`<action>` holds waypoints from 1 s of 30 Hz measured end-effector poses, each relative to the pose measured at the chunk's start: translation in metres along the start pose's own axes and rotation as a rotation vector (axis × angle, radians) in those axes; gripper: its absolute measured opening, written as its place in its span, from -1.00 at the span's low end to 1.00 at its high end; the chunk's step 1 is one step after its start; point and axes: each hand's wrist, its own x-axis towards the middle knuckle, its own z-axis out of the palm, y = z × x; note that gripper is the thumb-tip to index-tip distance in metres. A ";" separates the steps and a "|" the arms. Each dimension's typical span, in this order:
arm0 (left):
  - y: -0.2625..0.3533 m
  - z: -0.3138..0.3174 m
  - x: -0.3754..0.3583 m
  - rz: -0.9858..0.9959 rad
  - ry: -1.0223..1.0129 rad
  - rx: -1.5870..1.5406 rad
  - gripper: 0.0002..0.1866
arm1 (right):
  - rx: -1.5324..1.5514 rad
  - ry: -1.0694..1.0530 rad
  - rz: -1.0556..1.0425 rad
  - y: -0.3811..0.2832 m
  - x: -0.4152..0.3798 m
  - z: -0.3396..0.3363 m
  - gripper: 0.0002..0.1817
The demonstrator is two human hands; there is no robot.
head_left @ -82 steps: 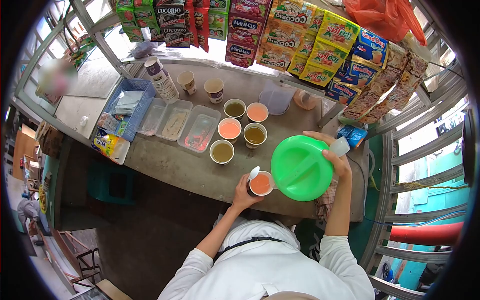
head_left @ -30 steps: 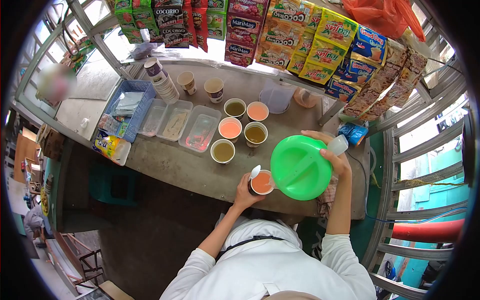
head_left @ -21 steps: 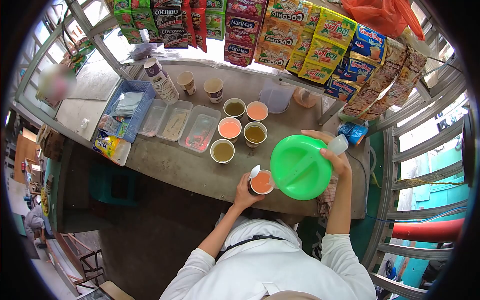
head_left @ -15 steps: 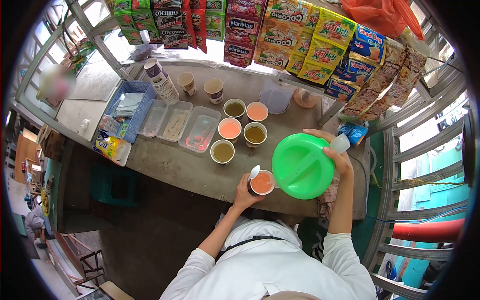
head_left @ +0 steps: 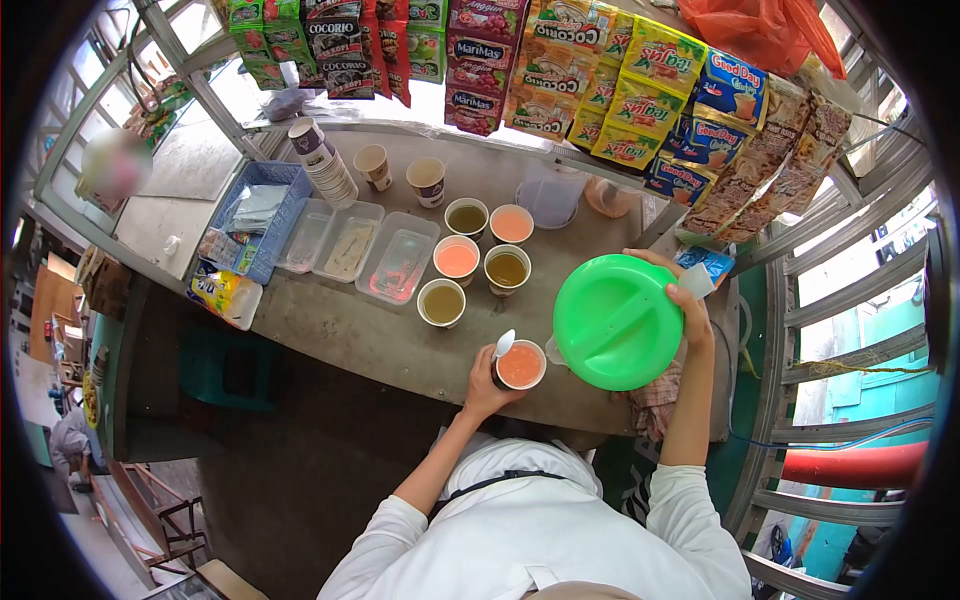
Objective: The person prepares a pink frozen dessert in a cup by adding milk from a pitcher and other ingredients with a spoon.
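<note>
My left hand (head_left: 484,388) is wrapped round a paper cup (head_left: 521,366) filled with a foamy orange-pink drink, near the counter's front edge. A white plastic spoon (head_left: 505,344) points up at the cup's left rim; whether my fingers also pinch it is hard to tell. To the right, my right hand (head_left: 688,300) grips the handle of a pitcher with a green lid (head_left: 618,322). The pitcher's clear spout (head_left: 556,350) is just beside the cup's right rim. Beyond them stand several filled cups, some with a pink drink (head_left: 457,258), others with a greenish-brown one (head_left: 441,303).
Plastic tubs (head_left: 398,258), a blue basket (head_left: 262,215) and a stack of paper cups (head_left: 322,165) line the counter's left. A clear container (head_left: 550,195) stands at the back. Drink sachets (head_left: 640,110) hang above. A checked cloth (head_left: 656,400) lies under the pitcher's right side.
The pitcher has moved slightly up and right, its spout drawing back from over the cup. The stream into the cup has stopped, and the drink's surface looks fuller. My left hand barely moved.
</note>
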 end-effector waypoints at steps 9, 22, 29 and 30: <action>0.001 0.001 0.001 -0.007 -0.004 -0.014 -0.10 | -0.016 0.010 -0.020 -0.001 -0.003 -0.001 -0.30; 0.002 0.000 0.000 -0.002 0.001 0.009 -0.10 | 0.183 0.126 -0.039 0.018 -0.012 -0.025 -0.36; -0.018 0.004 -0.009 0.088 0.133 -0.260 -0.12 | 0.396 0.350 -0.147 0.047 -0.034 -0.076 -0.35; -0.026 0.006 -0.013 0.079 0.155 -0.336 -0.12 | 0.369 0.377 -0.187 0.051 -0.035 -0.087 -0.36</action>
